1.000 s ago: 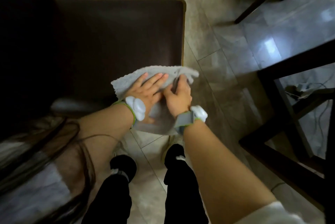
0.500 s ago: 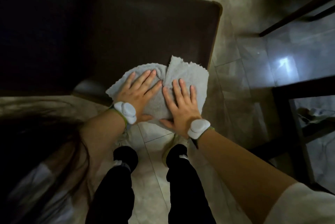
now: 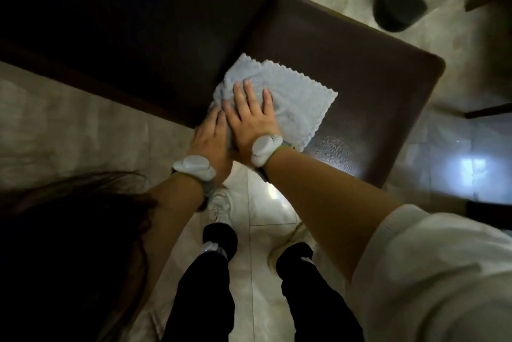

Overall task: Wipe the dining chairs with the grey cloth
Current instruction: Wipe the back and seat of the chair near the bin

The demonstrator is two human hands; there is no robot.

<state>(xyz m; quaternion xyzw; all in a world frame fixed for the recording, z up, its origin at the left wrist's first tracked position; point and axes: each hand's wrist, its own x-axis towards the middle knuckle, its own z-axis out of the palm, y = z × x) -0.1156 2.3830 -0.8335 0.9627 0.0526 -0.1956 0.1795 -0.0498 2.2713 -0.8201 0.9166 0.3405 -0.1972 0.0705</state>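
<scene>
A dark brown dining chair seat (image 3: pixel 360 86) fills the upper middle, its tall back (image 3: pixel 124 23) on the left. The grey cloth (image 3: pixel 299 103) with a scalloped edge lies spread on the seat near its front left. My right hand (image 3: pixel 250 117) presses flat on the cloth with straight fingers. My left hand (image 3: pixel 210 139) lies partly under the right hand, at the cloth's left edge by the seat's front rim; its fingertips are hidden.
A dark round bin (image 3: pixel 399 0) stands on the tiled floor (image 3: pixel 69 125) beyond the chair. Dark furniture legs (image 3: pixel 490 111) show at the right edge. My feet stand on the floor just in front of the seat.
The view has swung so the chair sits further right. Both hands slid the cloth toward the chair back, and my right hand now overlaps my left.
</scene>
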